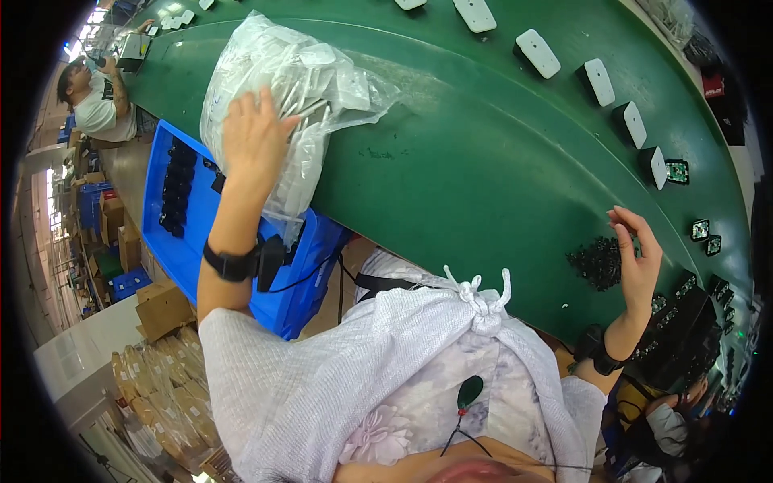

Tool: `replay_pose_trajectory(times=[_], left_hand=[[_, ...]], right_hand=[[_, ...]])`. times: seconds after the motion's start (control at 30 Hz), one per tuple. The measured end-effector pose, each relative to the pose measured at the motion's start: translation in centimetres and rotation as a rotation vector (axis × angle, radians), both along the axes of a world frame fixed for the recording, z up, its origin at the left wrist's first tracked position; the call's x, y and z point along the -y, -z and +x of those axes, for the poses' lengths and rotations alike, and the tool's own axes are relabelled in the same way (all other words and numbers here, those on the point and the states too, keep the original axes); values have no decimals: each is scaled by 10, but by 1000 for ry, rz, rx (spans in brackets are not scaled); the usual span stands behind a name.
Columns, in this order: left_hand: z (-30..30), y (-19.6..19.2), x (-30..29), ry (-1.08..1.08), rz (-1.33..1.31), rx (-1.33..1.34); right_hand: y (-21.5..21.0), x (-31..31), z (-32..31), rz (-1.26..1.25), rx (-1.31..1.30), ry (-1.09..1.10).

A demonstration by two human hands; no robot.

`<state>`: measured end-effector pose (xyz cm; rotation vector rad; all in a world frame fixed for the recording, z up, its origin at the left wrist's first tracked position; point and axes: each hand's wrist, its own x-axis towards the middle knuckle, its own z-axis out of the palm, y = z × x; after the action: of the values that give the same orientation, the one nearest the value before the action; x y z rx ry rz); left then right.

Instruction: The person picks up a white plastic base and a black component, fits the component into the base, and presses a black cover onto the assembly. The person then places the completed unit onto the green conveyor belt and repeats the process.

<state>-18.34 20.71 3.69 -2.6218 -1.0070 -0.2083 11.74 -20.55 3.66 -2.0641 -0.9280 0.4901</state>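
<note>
My left hand (254, 137) lies on a large clear plastic bag (278, 60) with its fingers spread, not wrapped round it. Pale, flat pieces show through the crinkled plastic. My right hand (638, 262) is beside a heap of small black parts (596, 263) at the right of the green table (451, 177). Its thumb and fingertips are drawn close together; anything between them is too small to make out. Under the bag's near side, a blue bin (185, 262) holds rows of black pieces (177, 189).
White-topped black housings (597, 82) stand in a curved row along the far side. Small green circuit boards (677, 171) lie at the right. A co-worker (101, 105) is at the far left. Cardboard boxes (163, 310) stand on the left, and another person (672, 427) sits lower right.
</note>
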Motion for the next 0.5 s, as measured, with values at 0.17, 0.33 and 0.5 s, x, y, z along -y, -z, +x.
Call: replay_pose_trajectory(times=[0.17, 0.33, 0.5], left_hand=[[16, 40, 6, 175, -62, -29], [16, 14, 30, 310, -171, 98], [-8, -11, -17, 445, -109, 145]], right_hand=[[2, -2, -7, 4, 4, -16], [-5, -32, -15, 27, 10, -48], [-20, -160, -52, 253, 304, -444]])
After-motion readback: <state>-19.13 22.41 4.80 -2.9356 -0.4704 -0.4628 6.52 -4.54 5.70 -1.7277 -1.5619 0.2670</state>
